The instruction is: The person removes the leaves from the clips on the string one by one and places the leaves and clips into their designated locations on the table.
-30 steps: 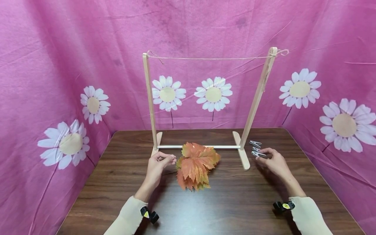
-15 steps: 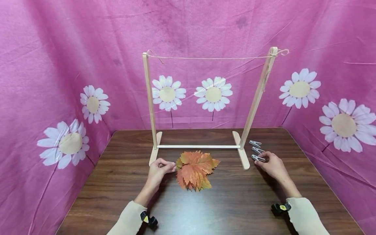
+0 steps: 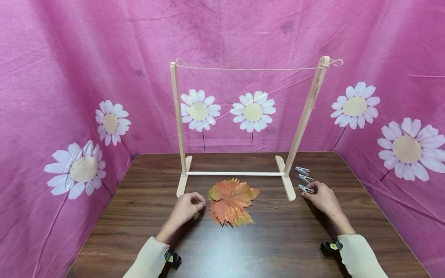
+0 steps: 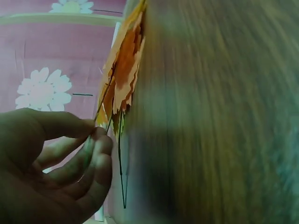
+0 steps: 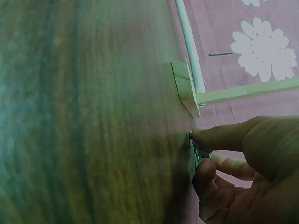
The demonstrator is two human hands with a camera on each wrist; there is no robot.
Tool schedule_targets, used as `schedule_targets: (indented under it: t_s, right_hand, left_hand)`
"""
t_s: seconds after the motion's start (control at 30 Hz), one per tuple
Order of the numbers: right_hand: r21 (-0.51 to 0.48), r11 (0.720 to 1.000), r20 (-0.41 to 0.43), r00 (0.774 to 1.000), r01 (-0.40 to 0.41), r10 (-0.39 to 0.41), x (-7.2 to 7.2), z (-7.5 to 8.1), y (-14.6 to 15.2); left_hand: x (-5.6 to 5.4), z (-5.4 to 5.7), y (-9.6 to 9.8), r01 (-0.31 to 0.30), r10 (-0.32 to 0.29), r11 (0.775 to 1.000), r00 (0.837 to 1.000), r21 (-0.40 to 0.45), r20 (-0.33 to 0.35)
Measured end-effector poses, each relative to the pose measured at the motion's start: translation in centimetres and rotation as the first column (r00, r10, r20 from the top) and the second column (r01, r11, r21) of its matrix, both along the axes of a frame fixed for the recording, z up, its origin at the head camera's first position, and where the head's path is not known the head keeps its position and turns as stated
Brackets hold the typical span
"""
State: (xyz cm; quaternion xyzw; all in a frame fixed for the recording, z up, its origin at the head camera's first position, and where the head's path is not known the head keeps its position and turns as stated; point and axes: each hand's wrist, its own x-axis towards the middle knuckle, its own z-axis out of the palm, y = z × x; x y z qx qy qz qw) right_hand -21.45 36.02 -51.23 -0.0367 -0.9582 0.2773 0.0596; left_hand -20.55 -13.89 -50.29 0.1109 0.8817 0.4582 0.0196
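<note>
Orange-and-yellow artificial leaves lie stacked on the table in front of the frame, the lower ones largely hidden. My left hand is just left of the stack; in the left wrist view, thumb and forefinger pinch one leaf's thin dark stem. Other stems hang free beside the fingers. On the right, three grey clothespins lie in a row, and my right hand pinches the nearest clothespin. In the right wrist view, this clothespin sits between thumb and fingers, partly covered.
A wooden frame with two posts stands behind the leaves, a string tied between its tops and a white rod low down. Two more clothespins lie beyond the right hand. A pink daisy-print cloth surrounds the table.
The top leaf, raised over the rod before, has come down flat onto the stack. My left hand has moved slightly toward me. My right hand has drawn the nearest clothespin toward me, away from the others.
</note>
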Motion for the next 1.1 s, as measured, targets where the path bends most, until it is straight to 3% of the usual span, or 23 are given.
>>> schedule_targets:
  t_s: [0.17, 0.33, 0.43, 0.77, 1.1]
  right_hand:
    - [0.001, 1.0, -0.001, 1.0, -0.006, 0.006, 0.1, 0.0, 0.0]
    - [0.005, 1.0, 0.001, 1.0, -0.009, 0.009, 0.2, -0.1, 0.0]
    - [0.008, 1.0, -0.005, 1.0, -0.011, 0.012, 0.3, 0.0, 0.0]
    - [0.005, 1.0, 0.002, 1.0, -0.003, 0.003, 0.4, 0.1, 0.1]
    - [-0.059, 0.998, 0.021, 1.0, -0.002, 0.003, 0.6, 0.7, 0.1]
  left_hand:
    - [0.1, -0.1, 0.2, 0.066, -0.086, 0.978, 0.992, -0.198, -0.095]
    - [0.3, -0.2, 0.6, 0.038, -0.106, 0.937, 0.978, -0.347, -0.18]
    - [0.3, -0.2, 0.8, 0.013, -0.103, 0.923, 0.971, -0.384, -0.216]
    - [0.5, 0.0, 0.9, -0.019, -0.084, 0.929, 0.962, -0.371, -0.261]
    - [-0.3, 1.1, 0.1, -0.043, -0.011, 0.969, 0.976, -0.244, -0.218]
